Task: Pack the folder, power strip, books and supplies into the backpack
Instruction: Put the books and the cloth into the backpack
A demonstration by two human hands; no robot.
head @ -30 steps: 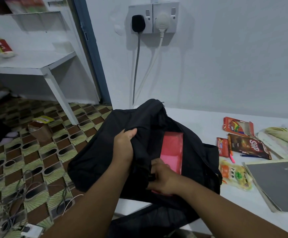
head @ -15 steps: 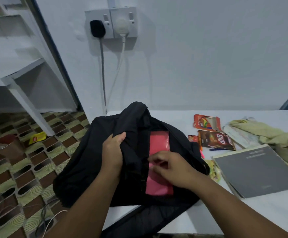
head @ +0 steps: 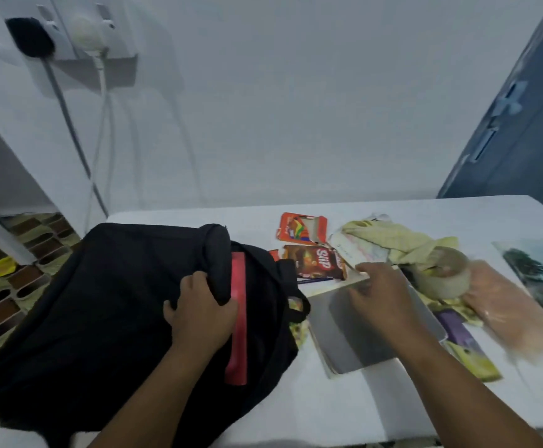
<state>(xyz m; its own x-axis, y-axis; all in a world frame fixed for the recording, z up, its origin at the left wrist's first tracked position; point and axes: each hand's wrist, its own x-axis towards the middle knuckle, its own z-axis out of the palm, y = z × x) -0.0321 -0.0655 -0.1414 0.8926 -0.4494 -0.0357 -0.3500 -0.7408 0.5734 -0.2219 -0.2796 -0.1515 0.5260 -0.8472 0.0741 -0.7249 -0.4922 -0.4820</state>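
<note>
One black backpack point(head: 102, 312) at 9 o'clock on the counter point(head: 344, 412), gripped by the left hand point(head: 200, 313); right hand point(head: 381, 294) open on one grey book point(head: 357, 344). One brown wrapper point(head: 315, 261) reads "Slip".

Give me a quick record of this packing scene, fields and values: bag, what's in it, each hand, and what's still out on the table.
bag: black backpack lying on the white table, opening held apart
inside: red folder, partly showing in the opening
left hand: grips the backpack's flap at the opening
right hand: fingers spread over the grey book; grip unclear, blurred
still out: brown snack packet, orange carton, yellow-green cloth, tape roll
power strip: not identifiable
</note>
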